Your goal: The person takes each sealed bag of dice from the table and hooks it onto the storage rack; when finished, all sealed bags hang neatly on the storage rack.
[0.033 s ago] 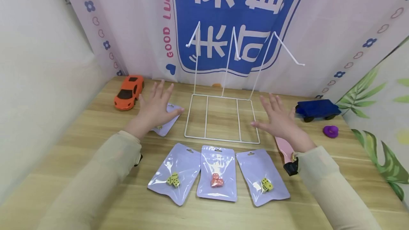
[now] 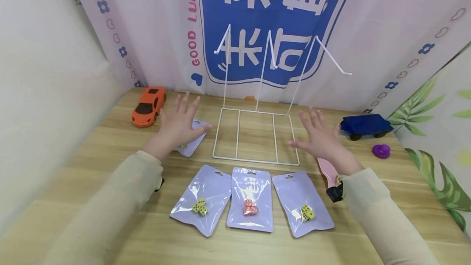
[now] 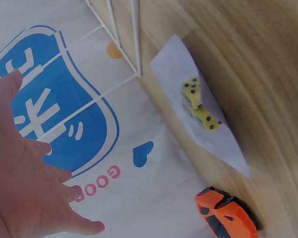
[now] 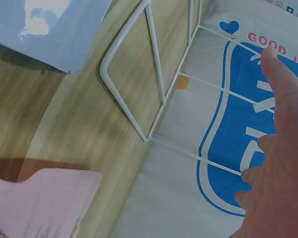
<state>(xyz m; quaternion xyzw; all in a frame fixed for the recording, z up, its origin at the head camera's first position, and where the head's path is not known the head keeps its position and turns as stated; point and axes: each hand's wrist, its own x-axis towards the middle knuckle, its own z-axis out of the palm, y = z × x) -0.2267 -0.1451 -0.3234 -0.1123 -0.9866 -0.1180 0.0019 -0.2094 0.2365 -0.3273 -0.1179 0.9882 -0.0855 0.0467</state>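
Left grip (image 2: 177, 125) and right grip (image 2: 321, 139), both spread and holding nothing, are best brought wide of the white rack (image 2: 256, 112) near the far edge of the surface (image 2: 250, 248)

The head camera looks forward and down on the table (image 2: 206, 252), from farthest away. Both wrist cameras look from nearer, strongly tilted; they share the rack (image 4: 155, 54) and the curtain (image 3: 154, 208).
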